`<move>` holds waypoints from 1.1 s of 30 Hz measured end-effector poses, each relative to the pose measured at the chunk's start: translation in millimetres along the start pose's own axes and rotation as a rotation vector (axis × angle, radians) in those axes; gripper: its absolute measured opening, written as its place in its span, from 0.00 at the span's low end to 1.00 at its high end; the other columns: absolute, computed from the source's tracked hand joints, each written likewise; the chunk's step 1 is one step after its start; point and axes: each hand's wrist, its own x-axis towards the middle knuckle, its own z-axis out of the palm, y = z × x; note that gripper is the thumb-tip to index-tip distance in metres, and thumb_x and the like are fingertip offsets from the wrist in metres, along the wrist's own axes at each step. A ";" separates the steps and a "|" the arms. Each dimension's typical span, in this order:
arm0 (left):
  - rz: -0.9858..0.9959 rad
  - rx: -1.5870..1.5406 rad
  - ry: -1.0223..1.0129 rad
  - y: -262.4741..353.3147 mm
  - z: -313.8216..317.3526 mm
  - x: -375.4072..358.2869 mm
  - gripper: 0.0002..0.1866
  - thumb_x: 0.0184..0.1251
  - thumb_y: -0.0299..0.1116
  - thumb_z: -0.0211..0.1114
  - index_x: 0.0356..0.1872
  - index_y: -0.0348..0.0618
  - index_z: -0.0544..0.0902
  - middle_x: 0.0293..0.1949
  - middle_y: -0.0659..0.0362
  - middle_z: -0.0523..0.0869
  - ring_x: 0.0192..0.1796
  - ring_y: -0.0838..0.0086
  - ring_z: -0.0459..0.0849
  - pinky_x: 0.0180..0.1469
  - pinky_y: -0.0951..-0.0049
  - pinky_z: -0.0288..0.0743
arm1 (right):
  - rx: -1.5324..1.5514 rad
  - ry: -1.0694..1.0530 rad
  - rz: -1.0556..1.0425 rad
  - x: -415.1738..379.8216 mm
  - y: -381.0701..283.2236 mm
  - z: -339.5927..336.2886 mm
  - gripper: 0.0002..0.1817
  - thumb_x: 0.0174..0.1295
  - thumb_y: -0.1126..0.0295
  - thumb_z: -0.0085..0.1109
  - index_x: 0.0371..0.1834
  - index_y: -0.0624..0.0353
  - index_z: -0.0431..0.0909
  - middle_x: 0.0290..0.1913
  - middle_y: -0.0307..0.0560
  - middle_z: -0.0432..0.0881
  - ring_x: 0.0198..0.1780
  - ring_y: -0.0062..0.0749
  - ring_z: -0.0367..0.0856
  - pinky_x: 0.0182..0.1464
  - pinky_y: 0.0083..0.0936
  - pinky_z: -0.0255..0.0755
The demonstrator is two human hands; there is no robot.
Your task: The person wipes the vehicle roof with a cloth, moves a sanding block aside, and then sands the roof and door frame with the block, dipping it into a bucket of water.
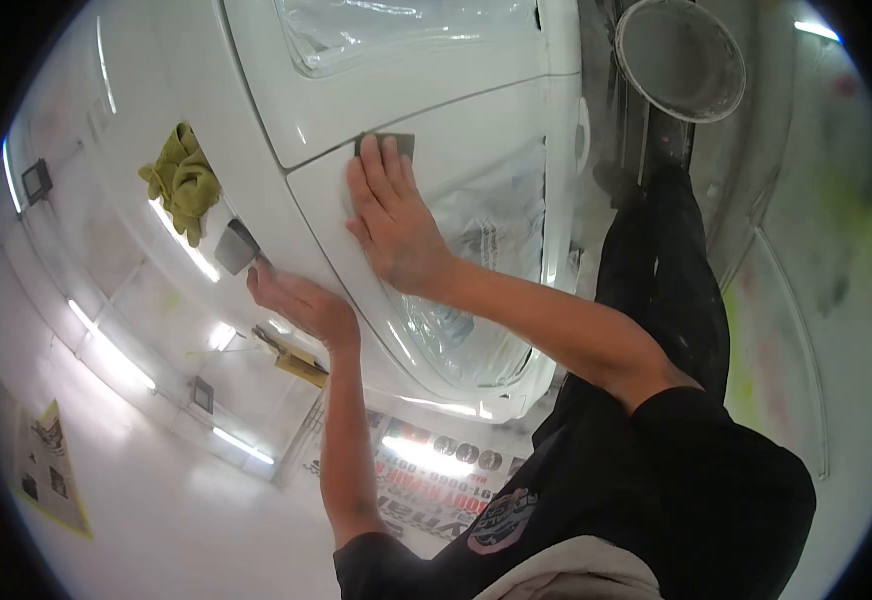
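Note:
A white car body (326,70) with panel seams lies in front of me. My right hand (391,220) is laid flat on one panel, its fingers extended over a thin dark grey sanding pad (403,144) pressed against the surface. Lower and to the left, my left hand (306,305) has its fingertips at a small grey block (236,250) with a dark edge. The fingers curl round the end of that block, partly hiding it. A crumpled olive-green cloth (184,185) rests on the glossy white surface just beyond the left hand.
Clear plastic film covers the window openings (496,230). A round bucket (681,60) of greyish liquid stands at the upper right, near my legs. A printed banner (436,475) and a tan box-like object (299,362) show past the car's edge. Ceiling lights reflect in the paint.

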 end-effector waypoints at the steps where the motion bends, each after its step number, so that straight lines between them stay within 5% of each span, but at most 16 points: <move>1: -0.012 0.010 -0.010 -1.8 -2.7 -1.7 0.24 0.88 0.34 0.41 0.74 0.30 0.66 0.75 0.36 0.60 0.78 0.46 0.61 0.78 0.51 0.57 | -0.007 -0.071 -0.024 -8.4 1.0 -1.4 0.38 0.73 0.65 0.57 0.80 0.74 0.55 0.84 0.73 0.48 0.84 0.70 0.46 0.83 0.59 0.46; 6: -0.001 0.012 0.008 -8.2 1.9 1.2 0.23 0.88 0.33 0.41 0.75 0.31 0.66 0.75 0.35 0.60 0.78 0.46 0.61 0.78 0.51 0.58 | -0.026 -0.249 -0.171 -47.6 26.5 -3.4 0.36 0.71 0.65 0.61 0.77 0.73 0.61 0.83 0.72 0.52 0.85 0.69 0.47 0.83 0.56 0.46; 9: -0.007 -0.010 0.011 -2.5 -0.1 -0.4 0.23 0.88 0.33 0.41 0.75 0.30 0.66 0.75 0.35 0.60 0.78 0.45 0.62 0.78 0.52 0.58 | -0.001 -0.077 -0.198 16.6 8.4 -9.9 0.36 0.71 0.65 0.60 0.77 0.72 0.62 0.83 0.68 0.54 0.85 0.64 0.48 0.84 0.55 0.48; 12: 0.022 0.012 0.016 -8.1 1.6 0.7 0.24 0.88 0.33 0.41 0.75 0.31 0.66 0.75 0.34 0.60 0.78 0.45 0.62 0.77 0.53 0.58 | -0.119 -0.197 -0.186 -2.5 40.6 -5.7 0.36 0.74 0.64 0.56 0.81 0.68 0.58 0.85 0.63 0.52 0.86 0.58 0.48 0.84 0.53 0.48; 15: 0.017 0.016 0.021 -6.9 1.3 1.0 0.24 0.87 0.33 0.42 0.76 0.31 0.66 0.75 0.34 0.60 0.78 0.45 0.62 0.77 0.52 0.59 | -0.083 -0.143 0.057 -14.7 74.5 -46.2 0.35 0.75 0.65 0.54 0.81 0.68 0.58 0.85 0.64 0.53 0.86 0.58 0.48 0.84 0.53 0.47; 18: -0.014 -0.008 0.037 -5.5 2.4 -0.1 0.24 0.88 0.34 0.43 0.75 0.30 0.67 0.75 0.35 0.61 0.78 0.45 0.62 0.77 0.52 0.60 | 0.158 0.033 0.025 12.9 56.1 -68.0 0.35 0.75 0.65 0.54 0.81 0.70 0.57 0.85 0.64 0.54 0.86 0.60 0.48 0.84 0.53 0.47; 23: -0.014 0.004 0.021 -13.4 1.4 -3.9 0.24 0.88 0.34 0.43 0.74 0.30 0.67 0.75 0.36 0.62 0.78 0.46 0.63 0.77 0.51 0.61 | -0.037 0.024 -0.219 66.1 39.3 -24.8 0.34 0.74 0.68 0.50 0.80 0.74 0.57 0.83 0.69 0.55 0.85 0.64 0.50 0.85 0.51 0.44; 26: -0.034 0.002 0.022 -8.0 1.6 0.2 0.24 0.88 0.33 0.42 0.74 0.29 0.66 0.74 0.37 0.63 0.77 0.47 0.64 0.77 0.52 0.61 | -0.204 0.217 0.067 57.8 132.2 -17.8 0.31 0.77 0.68 0.44 0.79 0.75 0.56 0.80 0.72 0.58 0.83 0.65 0.54 0.84 0.49 0.49; 27: -0.018 0.023 0.016 -9.0 -1.7 -0.6 0.24 0.88 0.33 0.42 0.74 0.29 0.66 0.74 0.37 0.63 0.77 0.47 0.64 0.77 0.52 0.61 | 0.142 0.313 0.386 36.5 203.9 1.7 0.32 0.83 0.65 0.34 0.82 0.77 0.49 0.84 0.72 0.50 0.86 0.62 0.42 0.87 0.45 0.38; 28: -0.001 0.031 0.022 -8.0 2.0 0.5 0.24 0.88 0.33 0.41 0.74 0.28 0.66 0.74 0.37 0.63 0.77 0.47 0.64 0.78 0.52 0.61 | 0.161 0.178 0.654 44.4 193.0 -42.6 0.31 0.84 0.64 0.35 0.82 0.76 0.50 0.83 0.71 0.52 0.85 0.53 0.49 0.86 0.43 0.43; 30: 0.068 0.100 0.050 -30.1 7.0 0.0 0.23 0.88 0.33 0.40 0.74 0.28 0.66 0.75 0.37 0.61 0.77 0.47 0.64 0.78 0.52 0.60 | -0.141 0.210 0.435 31.9 207.5 3.6 0.34 0.84 0.62 0.36 0.83 0.74 0.46 0.85 0.71 0.46 0.87 0.52 0.46 0.87 0.42 0.39; 33: -0.072 0.000 0.018 0.7 -2.4 -1.0 0.23 0.88 0.32 0.39 0.74 0.28 0.66 0.75 0.38 0.62 0.76 0.49 0.65 0.78 0.54 0.61 | 0.032 0.161 0.199 38.4 67.9 -8.1 0.37 0.76 0.69 0.48 0.81 0.80 0.46 0.85 0.73 0.43 0.86 0.64 0.41 0.86 0.52 0.37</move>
